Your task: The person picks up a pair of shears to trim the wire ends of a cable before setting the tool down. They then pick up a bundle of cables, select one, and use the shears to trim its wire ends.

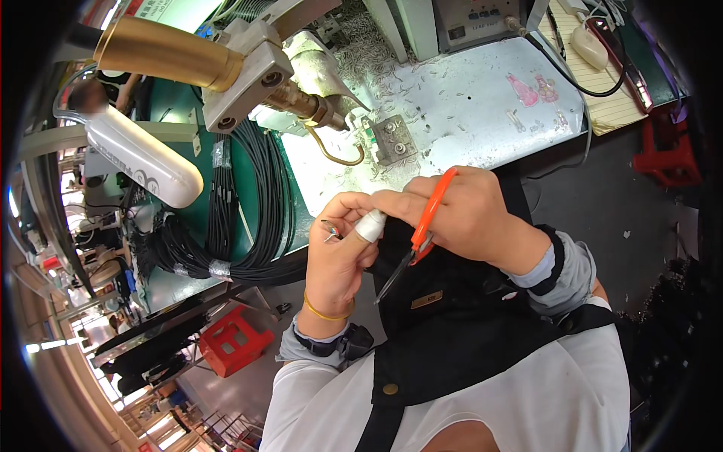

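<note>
Two hands meet fingertip to fingertip at the worktop's (467, 124) near side: the left hand (337, 245) curls around thin wires (331, 233); the right hand (465, 215) grasps orange-handled scissors (424, 232), blades slanting near and left.

Lettering, located off the brass cylinder (169, 53):

- Pale green panel (158, 9), directly above it, at the picture's edge: a dark row of Chinese characters with Latin letters below, partly cut off.
- White tubular housing (143, 154), below it: dark characters along the body, then a round ring-like mark near the rounded end. Characters run at a slant, too blurred for me to make out.
- Grey control box (478, 24), well to its right: one short line of Latin capitals under the row of small controls.
- Tan patch (427, 300) on the black apron (452, 331), well below and right: tiny dark marks, too small to read.
</note>
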A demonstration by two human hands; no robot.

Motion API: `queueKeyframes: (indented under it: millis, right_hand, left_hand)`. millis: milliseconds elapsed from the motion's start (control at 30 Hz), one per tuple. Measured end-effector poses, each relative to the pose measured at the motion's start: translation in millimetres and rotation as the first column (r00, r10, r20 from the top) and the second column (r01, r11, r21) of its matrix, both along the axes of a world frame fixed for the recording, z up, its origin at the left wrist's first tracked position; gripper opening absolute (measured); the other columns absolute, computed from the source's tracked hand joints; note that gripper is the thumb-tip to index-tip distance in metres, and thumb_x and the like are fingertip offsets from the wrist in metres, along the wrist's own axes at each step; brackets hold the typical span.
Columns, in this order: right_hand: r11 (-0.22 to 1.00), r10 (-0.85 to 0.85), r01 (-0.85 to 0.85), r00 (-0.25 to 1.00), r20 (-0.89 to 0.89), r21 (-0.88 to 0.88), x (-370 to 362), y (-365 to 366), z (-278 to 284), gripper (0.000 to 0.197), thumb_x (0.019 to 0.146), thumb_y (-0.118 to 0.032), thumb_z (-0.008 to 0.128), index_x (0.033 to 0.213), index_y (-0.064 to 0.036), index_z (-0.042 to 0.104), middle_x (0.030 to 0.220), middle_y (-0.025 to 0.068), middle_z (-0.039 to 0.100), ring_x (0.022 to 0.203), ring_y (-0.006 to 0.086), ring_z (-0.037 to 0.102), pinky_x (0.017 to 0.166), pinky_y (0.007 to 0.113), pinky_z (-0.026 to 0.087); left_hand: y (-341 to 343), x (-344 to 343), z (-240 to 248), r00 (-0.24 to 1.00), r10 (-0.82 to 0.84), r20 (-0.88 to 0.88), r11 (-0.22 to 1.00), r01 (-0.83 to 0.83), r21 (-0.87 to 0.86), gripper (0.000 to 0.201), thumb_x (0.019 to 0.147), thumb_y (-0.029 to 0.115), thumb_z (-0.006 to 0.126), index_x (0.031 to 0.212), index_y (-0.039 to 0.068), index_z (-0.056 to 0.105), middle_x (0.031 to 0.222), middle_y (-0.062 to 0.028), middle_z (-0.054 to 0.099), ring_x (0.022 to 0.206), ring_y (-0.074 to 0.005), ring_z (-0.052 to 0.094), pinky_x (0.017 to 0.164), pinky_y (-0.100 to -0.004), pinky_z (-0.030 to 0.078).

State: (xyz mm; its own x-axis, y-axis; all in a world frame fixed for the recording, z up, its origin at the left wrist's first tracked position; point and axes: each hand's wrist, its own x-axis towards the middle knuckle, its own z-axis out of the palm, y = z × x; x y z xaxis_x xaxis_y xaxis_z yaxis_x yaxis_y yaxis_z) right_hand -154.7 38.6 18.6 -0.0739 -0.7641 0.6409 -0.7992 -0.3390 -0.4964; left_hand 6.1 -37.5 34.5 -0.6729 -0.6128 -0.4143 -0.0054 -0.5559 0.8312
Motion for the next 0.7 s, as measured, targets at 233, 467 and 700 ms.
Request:
queueKeyframes:
  millis: [233, 467, 700]
  right_hand:
    - [0.981, 0.003, -0.095, 0.881, 0.472, 0.171, 14.7, 2.2, -15.1, 0.017, 0.071, -0.002, 0.059, 0.087, -0.0021, 0.053, 0.061, 0.0062, 0.054, 0.048, 0.0173, 0.053, 0.044, 0.023, 0.039]
    - [0.888, -0.110, -0.231, 0.733, 0.671, 0.397, 9.8, 10.6, -11.2, 0.017, 0.073, -0.012, 0.065, 0.076, -0.0009, 0.053, 0.061, 0.0078, 0.056, 0.050, 0.0178, 0.056, 0.045, 0.024, 0.041]
    - [0.769, -0.139, -0.134, 0.920, 0.367, 0.625, 15.8, 18.5, -2.2, 0.034, 0.071, -0.027, 0.068, 0.063, -0.0010, 0.048, 0.054, 0.0081, 0.053, 0.048, 0.0219, 0.055, 0.045, 0.028, 0.041]
  left_hand:
    - [18.7, -11.0, -8.5, 0.978, 0.192, 0.084, 0.761, -0.094, -0.642, 0.014, 0.078, 0.000, 0.057, 0.091, 0.001, 0.052, 0.077, -0.0025, 0.056, 0.050, -0.0007, 0.039, 0.043, -0.0152, 0.026]
    - [11.6, -4.2, -6.8, 0.980, 0.193, 0.048, 0.959, -0.177, -0.223, 0.013, 0.076, -0.002, 0.058, 0.089, 0.001, 0.055, 0.079, -0.0021, 0.057, 0.056, -0.0007, 0.043, 0.045, -0.0142, 0.029]
    - [11.3, -4.9, -5.6, 0.974, 0.228, 0.018, 0.923, -0.210, -0.323, 0.014, 0.076, -0.002, 0.059, 0.089, 0.000, 0.055, 0.080, -0.0019, 0.057, 0.054, -0.0004, 0.041, 0.044, -0.0147, 0.027]
